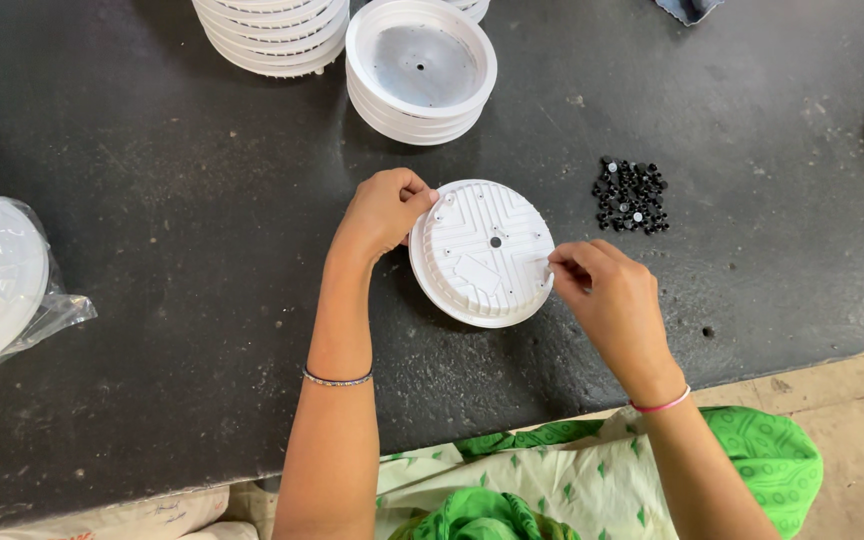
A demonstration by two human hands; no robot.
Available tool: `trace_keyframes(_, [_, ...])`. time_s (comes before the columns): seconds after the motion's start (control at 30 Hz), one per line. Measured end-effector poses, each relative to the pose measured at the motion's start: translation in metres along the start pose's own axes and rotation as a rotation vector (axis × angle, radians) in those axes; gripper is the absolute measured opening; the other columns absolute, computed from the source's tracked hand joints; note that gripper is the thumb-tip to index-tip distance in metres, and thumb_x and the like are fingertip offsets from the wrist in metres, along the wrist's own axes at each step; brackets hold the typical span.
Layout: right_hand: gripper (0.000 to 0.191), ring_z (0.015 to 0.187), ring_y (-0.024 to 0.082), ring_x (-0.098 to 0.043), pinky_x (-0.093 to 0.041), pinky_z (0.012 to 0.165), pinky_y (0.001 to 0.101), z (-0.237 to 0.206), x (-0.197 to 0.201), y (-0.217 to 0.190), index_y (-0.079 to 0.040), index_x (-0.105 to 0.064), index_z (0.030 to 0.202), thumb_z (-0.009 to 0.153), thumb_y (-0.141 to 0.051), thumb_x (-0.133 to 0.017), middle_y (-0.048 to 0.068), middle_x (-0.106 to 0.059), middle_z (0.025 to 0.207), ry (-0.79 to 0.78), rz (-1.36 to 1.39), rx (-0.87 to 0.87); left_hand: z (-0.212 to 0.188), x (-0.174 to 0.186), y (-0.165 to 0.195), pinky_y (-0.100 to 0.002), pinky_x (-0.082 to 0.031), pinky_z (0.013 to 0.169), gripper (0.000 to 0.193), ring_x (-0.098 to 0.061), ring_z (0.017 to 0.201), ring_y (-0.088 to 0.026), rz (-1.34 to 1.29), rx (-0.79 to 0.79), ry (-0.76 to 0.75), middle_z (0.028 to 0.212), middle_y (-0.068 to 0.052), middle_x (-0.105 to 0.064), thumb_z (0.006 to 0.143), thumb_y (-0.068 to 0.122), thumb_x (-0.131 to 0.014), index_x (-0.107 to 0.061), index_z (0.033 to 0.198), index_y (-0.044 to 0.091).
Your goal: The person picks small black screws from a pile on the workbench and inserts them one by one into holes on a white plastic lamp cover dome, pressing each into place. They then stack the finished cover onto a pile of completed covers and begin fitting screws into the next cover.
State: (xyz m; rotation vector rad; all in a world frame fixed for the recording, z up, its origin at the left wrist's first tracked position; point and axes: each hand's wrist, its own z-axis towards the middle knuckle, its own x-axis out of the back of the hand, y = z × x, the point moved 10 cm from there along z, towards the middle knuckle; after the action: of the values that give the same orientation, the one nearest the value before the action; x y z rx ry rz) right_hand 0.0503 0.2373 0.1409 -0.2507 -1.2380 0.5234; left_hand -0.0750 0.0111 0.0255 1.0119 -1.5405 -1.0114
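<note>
A round white plastic disc [483, 252], ribbed on its upturned face and pierced by a small dark centre hole, is seen at the middle of the frame, lying on the dark bench [152, 250]. It is steadied at its upper left rim by the left hand [384, 210], whose grip is curled closed on that edge, seemingly so that the disc is kept from sliding. The right rim is met by the right hand [607, 290], whose thumb and forefinger are pinched narrowly together just over the edge; whether something tiny is held between them cannot be told. The disc thus lies between the two grips, touched on both sides.

To the upper right of the disc, well within reach of the right hand, a loose heap of small black parts [630, 195] is spread on the bench. Above the disc, at the top of the frame, stacks of similar white discs [420, 70] are stood, with a second stack [272, 35] to their left. At the left edge, another white disc is kept wrapped in a clear plastic bag [2, 280].
</note>
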Motion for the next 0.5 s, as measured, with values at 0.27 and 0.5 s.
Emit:
trace_keyframes(0.27, [0.013, 0.077, 0.019, -0.074, -0.059, 0.072, 0.0307, -0.0014, -0.0018, 0.0048, -0.001, -0.073, 0.1, 0.089, -0.008, -0.073, 0.009, -0.073, 0.092, 0.003, 0.081, -0.037, 0.0013, -0.0004, -0.0031, -0.03, -0.058, 0.052, 0.021, -0.068, 0.062, -0.014, -0.054, -0.025, -0.012, 0.079, -0.007, -0.071, 0.091, 0.019, -0.072, -0.071, 0.093, -0.001])
trace_keyframes(0.5, [0.013, 0.076, 0.019, -0.073, -0.058, 0.072, 0.0303, -0.0019, 0.0002, 0.0025, -0.001, -0.074, 0.1, 0.089, -0.008, -0.074, 0.01, -0.074, 0.091, -0.032, 0.065, -0.032, 0.0031, -0.0005, -0.0054, -0.029, -0.058, 0.051, 0.021, -0.068, 0.061, -0.013, -0.031, -0.032, -0.018, 0.079, -0.007, -0.072, 0.091, 0.02, -0.071, -0.072, 0.094, -0.001])
